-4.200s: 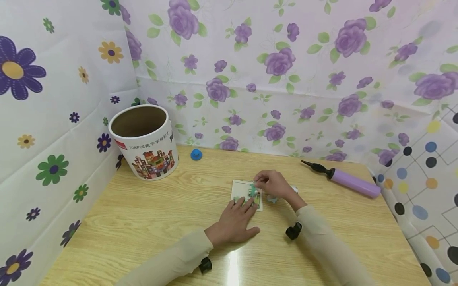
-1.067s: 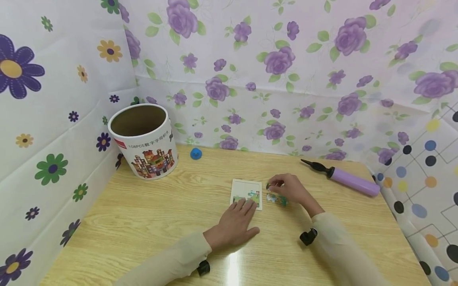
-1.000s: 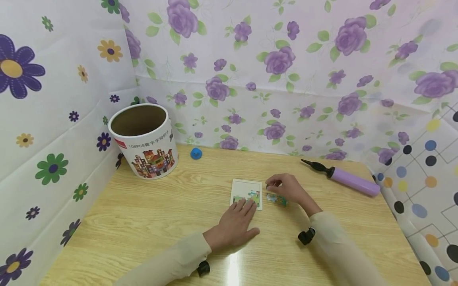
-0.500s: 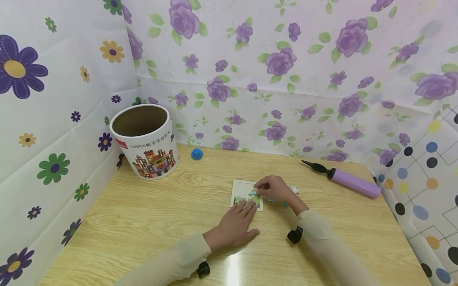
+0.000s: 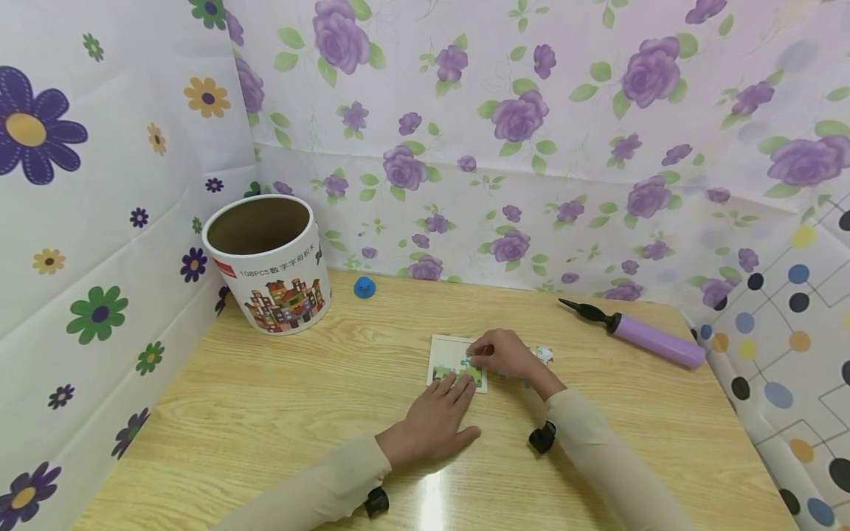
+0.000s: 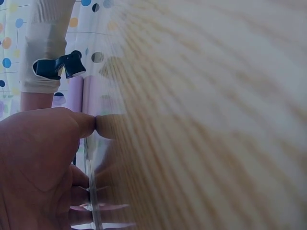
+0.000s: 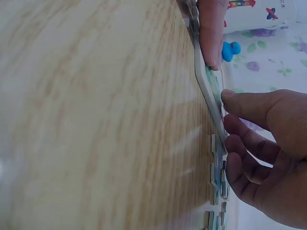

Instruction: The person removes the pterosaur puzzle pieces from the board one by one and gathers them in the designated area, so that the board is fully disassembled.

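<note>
A small square puzzle board (image 5: 457, 360) lies flat near the middle of the table (image 5: 279, 413). The right hand (image 5: 505, 352) is over its right edge, fingers curled, thumb and fingertips pressing a puzzle piece (image 5: 470, 361) onto the board; in the right wrist view the thumb (image 7: 249, 103) touches the board's edge (image 7: 207, 91). The left hand (image 5: 434, 420) lies flat with straight fingers, its fingertips resting on the near edge of the board and holding it down.

The puzzle looks only partly done: green pieces fill the near part of the board, while the far part is bare and pale. A few loose pieces (image 5: 543, 354) lie on the table just right of the board, partly hidden behind the right hand, so some placing seems left.

Far left stands an open round tub (image 5: 268, 262) printed with buildings; nothing shows inside it from here. A small blue toy (image 5: 364, 286) sits just right of the tub, and a purple hand pump (image 5: 640, 333) lies at the far right.
</note>
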The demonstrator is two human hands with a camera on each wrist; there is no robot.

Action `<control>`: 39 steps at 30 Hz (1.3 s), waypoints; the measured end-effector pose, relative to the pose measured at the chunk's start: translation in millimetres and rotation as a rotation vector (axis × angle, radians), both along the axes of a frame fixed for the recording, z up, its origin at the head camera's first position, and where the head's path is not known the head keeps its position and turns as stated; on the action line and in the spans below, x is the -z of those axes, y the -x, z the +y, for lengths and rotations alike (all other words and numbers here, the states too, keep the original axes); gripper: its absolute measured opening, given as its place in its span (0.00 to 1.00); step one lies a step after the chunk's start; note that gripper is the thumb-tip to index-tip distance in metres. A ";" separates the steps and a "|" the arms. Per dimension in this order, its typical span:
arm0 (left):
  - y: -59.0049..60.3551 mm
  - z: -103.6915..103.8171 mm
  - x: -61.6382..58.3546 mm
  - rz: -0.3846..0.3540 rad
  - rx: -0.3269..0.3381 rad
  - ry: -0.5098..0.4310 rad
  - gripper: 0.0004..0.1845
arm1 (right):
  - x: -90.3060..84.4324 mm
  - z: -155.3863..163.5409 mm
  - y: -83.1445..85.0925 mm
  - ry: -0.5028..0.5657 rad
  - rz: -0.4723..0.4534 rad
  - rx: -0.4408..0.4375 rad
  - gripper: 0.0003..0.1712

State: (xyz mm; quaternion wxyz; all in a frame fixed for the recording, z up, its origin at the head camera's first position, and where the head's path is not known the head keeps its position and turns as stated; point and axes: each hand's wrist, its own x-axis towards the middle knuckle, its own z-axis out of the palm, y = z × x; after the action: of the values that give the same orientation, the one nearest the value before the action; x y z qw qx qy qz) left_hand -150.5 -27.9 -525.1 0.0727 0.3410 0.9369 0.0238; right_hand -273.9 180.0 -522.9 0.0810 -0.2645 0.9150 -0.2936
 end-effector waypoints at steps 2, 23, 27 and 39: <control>-0.4 -0.2 -0.4 -0.003 -0.002 -0.002 0.42 | -0.2 -0.7 -0.3 -0.013 0.001 0.002 0.09; -2.2 -0.3 0.3 -0.011 -0.007 -0.042 0.41 | -4.4 -2.2 -3.8 0.010 -0.028 0.013 0.04; -2.1 -0.7 0.4 -0.002 0.005 -0.040 0.41 | -5.1 -1.5 -4.1 0.021 -0.030 0.000 0.04; -2.5 -1.0 -1.6 0.020 0.004 -0.017 0.41 | -8.3 -0.3 -3.5 0.050 -0.057 -0.009 0.06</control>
State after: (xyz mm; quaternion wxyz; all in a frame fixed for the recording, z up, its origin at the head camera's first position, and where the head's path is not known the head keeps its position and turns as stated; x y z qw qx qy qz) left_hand -148.0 -28.9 -523.4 0.0605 0.3439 0.9366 0.0282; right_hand -270.3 179.7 -514.5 0.1018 -0.2623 0.9035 -0.3233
